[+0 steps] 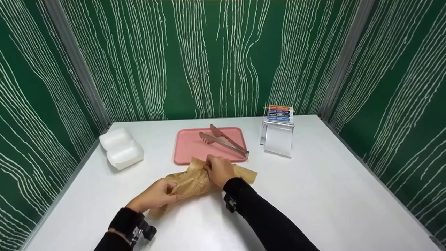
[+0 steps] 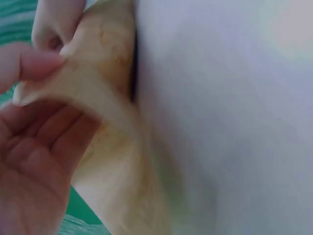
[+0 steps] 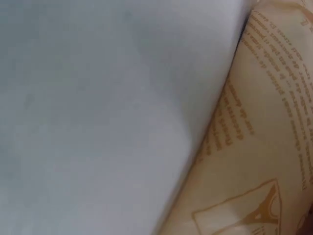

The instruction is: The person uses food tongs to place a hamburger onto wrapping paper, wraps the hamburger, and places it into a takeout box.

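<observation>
Brown printed wrapping paper [image 1: 193,183] lies bunched and folded over on the white table, between both hands. My left hand [image 1: 158,194] pinches its left part; in the left wrist view, the thumb and fingers of that hand [image 2: 36,161] hold a raised fold of the paper [image 2: 105,54]. Farther right, my right hand [image 1: 220,170] grips the upper middle of the paper with curled fingers. Lettering and a small tower picture show on the paper [image 3: 259,161] in the right wrist view, where the right hand is almost wholly out of sight. Whether anything lies inside the paper cannot be seen.
Just behind the paper is a pink tray [image 1: 186,146] with tongs [image 1: 226,142] lying across it. An open white takeaway box [image 1: 122,148] stands at the left. At the back right, a dispenser [image 1: 278,123] carries a hanging white paper roll [image 1: 278,139]. Green patterned walls enclose the table.
</observation>
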Available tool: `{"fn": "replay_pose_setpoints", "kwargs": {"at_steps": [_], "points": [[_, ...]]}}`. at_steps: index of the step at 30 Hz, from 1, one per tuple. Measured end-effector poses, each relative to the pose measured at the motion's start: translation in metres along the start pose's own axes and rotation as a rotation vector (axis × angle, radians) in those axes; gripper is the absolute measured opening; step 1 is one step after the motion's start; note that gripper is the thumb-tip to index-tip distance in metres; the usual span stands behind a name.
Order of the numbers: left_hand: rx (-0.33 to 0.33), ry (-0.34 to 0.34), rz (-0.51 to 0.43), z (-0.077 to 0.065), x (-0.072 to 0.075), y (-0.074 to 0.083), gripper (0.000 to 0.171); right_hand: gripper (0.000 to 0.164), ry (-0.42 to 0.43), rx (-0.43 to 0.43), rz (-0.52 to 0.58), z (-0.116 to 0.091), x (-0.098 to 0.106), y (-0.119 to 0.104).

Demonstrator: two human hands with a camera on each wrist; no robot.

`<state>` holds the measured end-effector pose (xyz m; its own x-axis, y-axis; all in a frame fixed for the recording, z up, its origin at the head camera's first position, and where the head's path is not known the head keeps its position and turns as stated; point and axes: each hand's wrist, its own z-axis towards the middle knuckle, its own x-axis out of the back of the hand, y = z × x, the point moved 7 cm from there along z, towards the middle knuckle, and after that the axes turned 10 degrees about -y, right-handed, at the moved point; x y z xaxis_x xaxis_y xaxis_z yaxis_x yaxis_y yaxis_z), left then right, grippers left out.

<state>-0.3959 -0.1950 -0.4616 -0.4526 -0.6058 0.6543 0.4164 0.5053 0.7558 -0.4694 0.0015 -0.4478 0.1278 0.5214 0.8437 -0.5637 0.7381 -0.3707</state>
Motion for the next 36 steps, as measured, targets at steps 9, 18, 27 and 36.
{"fn": "replay_pose_setpoints", "kwargs": {"at_steps": [9,18,27,36], "points": [[0.082,-0.047,-0.032,-0.002,0.003,-0.004,0.027,0.019,0.01,0.02,-0.038,-0.001,0.004,0.001],[0.066,0.07,0.14,-0.003,0.002,0.003,0.02,0.017,0.019,0.057,-0.009,-0.006,0.009,0.001],[0.092,0.185,0.294,-0.007,0.003,0.006,0.034,0.014,-0.047,0.016,0.119,-0.007,0.013,0.01],[0.145,0.182,0.379,-0.01,0.002,0.0,0.033,0.014,-0.076,0.022,0.175,-0.005,0.014,0.014]]}}
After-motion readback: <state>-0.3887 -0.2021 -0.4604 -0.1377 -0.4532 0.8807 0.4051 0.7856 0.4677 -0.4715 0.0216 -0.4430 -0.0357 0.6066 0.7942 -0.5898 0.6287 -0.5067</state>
